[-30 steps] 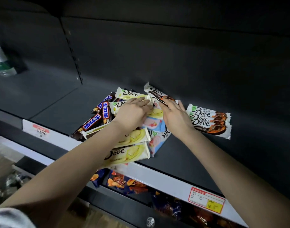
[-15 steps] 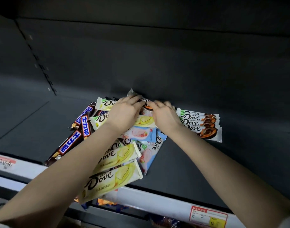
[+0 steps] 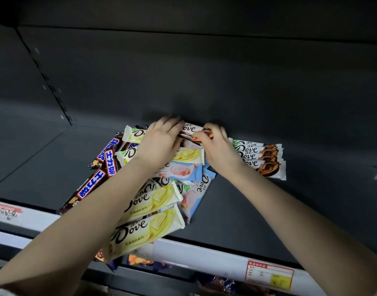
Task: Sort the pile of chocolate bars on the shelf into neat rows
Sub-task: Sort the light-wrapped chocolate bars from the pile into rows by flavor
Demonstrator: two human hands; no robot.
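Observation:
A loose pile of chocolate bars (image 3: 162,195) lies on the dark shelf (image 3: 236,210): yellow Dove bars in front, pale blue Dove bars in the middle, brown Snickers bars (image 3: 91,184) at the left. At the back of the pile, both hands hold one white-and-brown Dove bar (image 3: 190,130) off the heap. My left hand (image 3: 159,142) grips its left end, my right hand (image 3: 215,144) grips its right end. To the right, a neat row of matching white-and-brown Dove bars (image 3: 260,157) lies side by side.
The shelf's back wall (image 3: 204,71) stands just behind the hands. A white price rail (image 3: 215,255) with a red-and-yellow price tag (image 3: 269,275) runs along the front edge. More wrapped sweets (image 3: 140,260) lie on the shelf below. Bare shelf stretches left and far right.
The view has shifted closer and lower. Both hands have closed on the white-and-brown Dove bar at the back of the pile and raised it slightly.

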